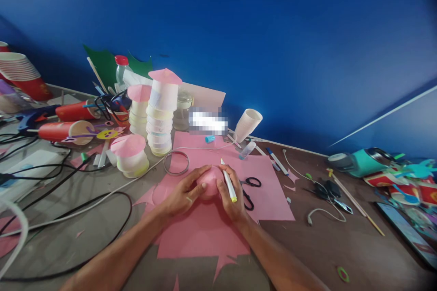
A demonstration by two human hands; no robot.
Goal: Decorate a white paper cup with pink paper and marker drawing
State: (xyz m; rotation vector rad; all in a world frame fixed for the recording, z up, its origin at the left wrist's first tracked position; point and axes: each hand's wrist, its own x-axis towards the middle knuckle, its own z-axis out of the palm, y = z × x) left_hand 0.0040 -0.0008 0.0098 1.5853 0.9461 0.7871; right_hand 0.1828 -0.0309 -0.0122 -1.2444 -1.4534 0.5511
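Note:
Between my two hands is a small pink paper cone (210, 182), held low over the pink sheets (205, 236). My left hand (186, 193) grips its left side, thumb on the near face. On the other side, my right hand (234, 198) presses the cone with its thumb and also keeps a white marker (229, 183) with a yellow end against the fingers. Black-handled scissors (251, 183) lie just right of that hand, their blades partly hidden. A metal ring (176, 163) rests on the paper beyond my left hand.
Stacked white-cup towers (160, 118) with pink cone tops stand at the back left, near a shorter one (129, 157). A leaning stack of white cups (248, 123) is behind the sheets. Cables (102, 200) cross the left side; a phone (406, 232) lies far right.

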